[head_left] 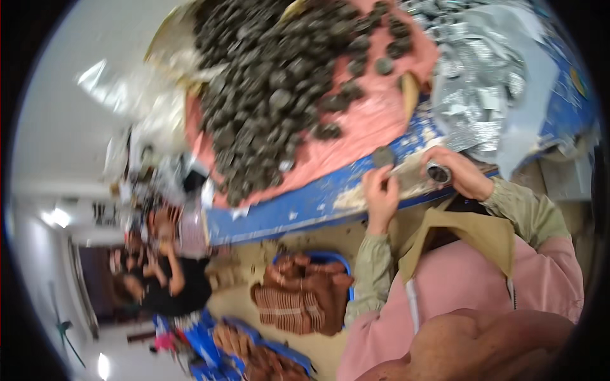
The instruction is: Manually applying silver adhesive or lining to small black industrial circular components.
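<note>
The left hand [381,198] pinches a dark round disc [383,156] by its near edge at the blue table [298,211], while the right hand [467,176] grasps a silvery-rimmed dark piece [438,172], the disc probably light, firm and brittle, best held by its rim

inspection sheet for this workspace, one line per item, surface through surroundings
surface: blue table, its top worn and pale-smeared near the person; pink sheet over part of it
job's things: heap of dark round pieces on the sheet; one dark disc near the table edge
clutter: crinkled silver strips right of the sheet
hands: left hand has fingertips at the disc, grip unclear; right hand holds a silver-rimmed round thing
cables: nothing seen
surroundings: stacked brown pieces in a blue basket; another person in black
</note>
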{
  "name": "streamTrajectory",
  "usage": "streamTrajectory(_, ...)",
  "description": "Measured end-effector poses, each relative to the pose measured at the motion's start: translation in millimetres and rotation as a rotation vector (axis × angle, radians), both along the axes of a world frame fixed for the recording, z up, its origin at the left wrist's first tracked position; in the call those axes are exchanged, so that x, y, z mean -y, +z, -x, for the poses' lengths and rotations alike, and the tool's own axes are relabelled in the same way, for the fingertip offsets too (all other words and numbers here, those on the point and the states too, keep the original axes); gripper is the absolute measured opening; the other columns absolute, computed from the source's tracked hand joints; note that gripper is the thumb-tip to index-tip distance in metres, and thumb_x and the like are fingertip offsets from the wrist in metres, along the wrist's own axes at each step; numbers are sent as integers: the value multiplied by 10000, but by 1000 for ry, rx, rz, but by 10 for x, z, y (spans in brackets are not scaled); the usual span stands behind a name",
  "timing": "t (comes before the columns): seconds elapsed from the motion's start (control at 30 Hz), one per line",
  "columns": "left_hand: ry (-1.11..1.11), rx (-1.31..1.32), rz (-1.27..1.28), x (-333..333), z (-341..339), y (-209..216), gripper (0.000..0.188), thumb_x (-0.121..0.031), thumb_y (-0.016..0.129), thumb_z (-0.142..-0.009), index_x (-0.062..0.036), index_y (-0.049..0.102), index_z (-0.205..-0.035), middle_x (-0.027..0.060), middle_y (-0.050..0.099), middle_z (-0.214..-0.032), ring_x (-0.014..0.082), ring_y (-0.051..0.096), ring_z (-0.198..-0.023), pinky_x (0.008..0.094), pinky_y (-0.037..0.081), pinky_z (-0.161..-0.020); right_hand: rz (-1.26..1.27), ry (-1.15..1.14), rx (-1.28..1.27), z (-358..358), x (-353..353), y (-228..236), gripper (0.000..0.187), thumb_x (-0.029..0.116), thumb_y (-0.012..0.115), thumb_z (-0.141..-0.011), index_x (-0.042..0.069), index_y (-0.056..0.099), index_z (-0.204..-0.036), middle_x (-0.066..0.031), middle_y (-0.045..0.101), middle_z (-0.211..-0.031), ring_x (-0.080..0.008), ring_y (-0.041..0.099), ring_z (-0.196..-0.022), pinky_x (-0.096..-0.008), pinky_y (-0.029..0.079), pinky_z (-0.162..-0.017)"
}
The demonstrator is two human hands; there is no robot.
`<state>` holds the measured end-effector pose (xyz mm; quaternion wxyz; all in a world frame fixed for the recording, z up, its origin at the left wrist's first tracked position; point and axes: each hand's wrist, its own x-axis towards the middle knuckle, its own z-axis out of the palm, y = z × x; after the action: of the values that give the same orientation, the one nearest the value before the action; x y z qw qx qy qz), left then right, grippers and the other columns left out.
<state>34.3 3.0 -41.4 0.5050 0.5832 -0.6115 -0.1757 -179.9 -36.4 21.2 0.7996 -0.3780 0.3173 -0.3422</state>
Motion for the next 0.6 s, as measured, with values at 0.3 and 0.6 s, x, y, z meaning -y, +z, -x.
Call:
streamTrajectory(0.3, -32, 115, 40, 30, 79, 58, 199, 16, 622, -774, -18, 649, -968, 83, 576, -775, 235, 537, -804, 339, 447, -728, 22, -65, -109, 236, 36, 415, 266, 261, 416, -966, 47, 541, -871, -89, 622, -820, -113, 600, -600, -210, 422, -412)
streamTrajectory(0.6, 7, 135, 79, 7, 27, 11, 182, -4, 613, -766, -34, 644, -942, 104, 561, -772, 270, 528, -792, 373, 429, -717, 231, -112, -68, 476, 394, 563, 212, 252, 458, -927, 66, 543, -871, -66, 600, -777, -107, 570, -578, -208, 371, -397)
